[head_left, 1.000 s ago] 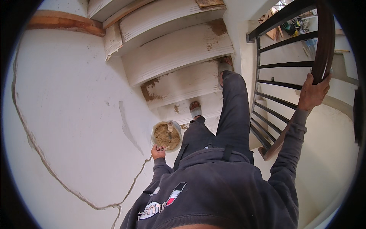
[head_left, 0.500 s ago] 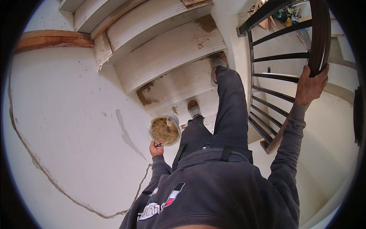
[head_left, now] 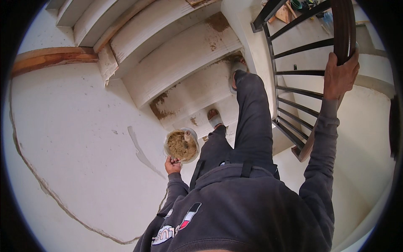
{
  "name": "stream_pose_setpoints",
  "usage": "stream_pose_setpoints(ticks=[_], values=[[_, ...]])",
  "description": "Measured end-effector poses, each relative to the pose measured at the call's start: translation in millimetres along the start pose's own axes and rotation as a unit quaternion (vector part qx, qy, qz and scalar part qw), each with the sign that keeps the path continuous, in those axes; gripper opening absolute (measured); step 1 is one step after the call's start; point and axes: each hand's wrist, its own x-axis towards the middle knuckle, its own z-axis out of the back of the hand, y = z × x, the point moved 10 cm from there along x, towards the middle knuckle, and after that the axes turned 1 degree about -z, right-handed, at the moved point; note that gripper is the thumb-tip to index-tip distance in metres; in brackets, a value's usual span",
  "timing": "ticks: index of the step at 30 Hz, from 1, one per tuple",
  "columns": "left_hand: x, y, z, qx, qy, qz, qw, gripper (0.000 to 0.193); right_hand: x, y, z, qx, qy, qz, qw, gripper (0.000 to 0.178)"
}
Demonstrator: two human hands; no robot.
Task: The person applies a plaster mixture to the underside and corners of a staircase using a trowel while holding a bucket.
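Note:
My left hand [head_left: 172, 165] is closed at the near side of a pale bucket [head_left: 194, 156], which hangs beside my left leg. Brown, crumbly mortar [head_left: 176, 145] fills much of the bucket. A tool's wooden handle [head_left: 187, 135] sticks up out of the mortar; its lower end is buried. On the right, my right hand [head_left: 341, 76] wraps round the dark wooden handrail [head_left: 345, 33] of the stair railing.
White stairs [head_left: 184, 69] climb ahead, stained brown in places, with my feet on separate steps. Black metal bars [head_left: 300, 71] run below the handrail. A cracked white wall [head_left: 84, 138] stands at left, with a wooden beam [head_left: 54, 59] above. Planks and clutter [head_left: 285, 14] lie beyond the railing.
My right hand appears slightly higher in view, still gripping the handrail. The stairs and railing have shifted a little in the picture. My left hand keeps hold of the bucket.

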Motion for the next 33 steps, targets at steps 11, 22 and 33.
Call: stream_pose_setpoints(ticks=[11, 22, 33], values=[[-1, 4, 23, 0.003, -0.008, 0.011, 1.0, 0.016, -2, -2, 2, -0.043, -0.036, 0.008, 0.998, 0.071], [2, 0, 30, 0.007, -0.012, 0.014, 1.0, 0.017, -5, -6, -3, -0.027, -0.002, -0.003, 1.0, 0.073], [16, -9, 24, 0.017, 0.044, -0.006, 0.999, 0.015, -2, -15, -10, -0.021, -0.004, 0.029, 0.999, 0.075]])
